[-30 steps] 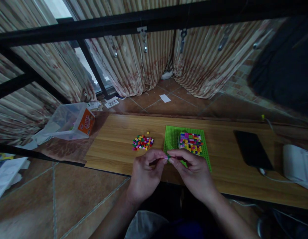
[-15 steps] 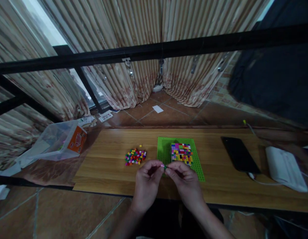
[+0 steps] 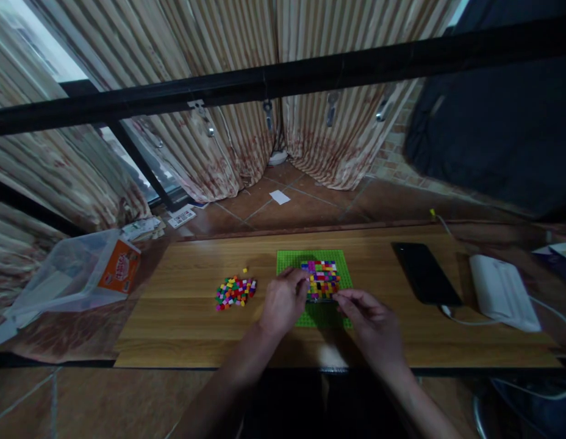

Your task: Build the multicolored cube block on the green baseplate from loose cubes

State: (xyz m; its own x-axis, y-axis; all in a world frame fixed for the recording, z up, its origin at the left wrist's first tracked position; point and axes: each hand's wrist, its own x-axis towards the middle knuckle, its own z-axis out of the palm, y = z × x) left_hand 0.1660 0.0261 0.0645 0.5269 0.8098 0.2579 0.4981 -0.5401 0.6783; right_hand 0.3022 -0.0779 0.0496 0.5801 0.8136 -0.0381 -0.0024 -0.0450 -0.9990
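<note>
A block of many-coloured toy bricks [image 3: 323, 279] is built up on a green studded baseplate [image 3: 286, 260], with several rows of small pieces showing on top. My left hand [image 3: 285, 300] is at the block's left side, its thumb and fingertips pinched together by the bricks. Near the block's front right corner is my right hand [image 3: 372, 322], also closed in a pinch. Whatever either hand has between its fingertips is too small or hidden to make out. Loose small bricks [image 3: 235, 292] lie in a pile left of the baseplate.
The wooden table [image 3: 182, 329] also carries a black phone [image 3: 424, 273] with a cable and a white device [image 3: 502, 292] on the right. A single yellow brick [image 3: 245, 270] sits behind the pile. Left of the table stands a clear plastic box [image 3: 68, 268] with an orange label.
My hands have come apart from their shared hold on small pink and green bricks. Left has moved up to the block's left side, right to its front right corner. The view has shifted slightly.
</note>
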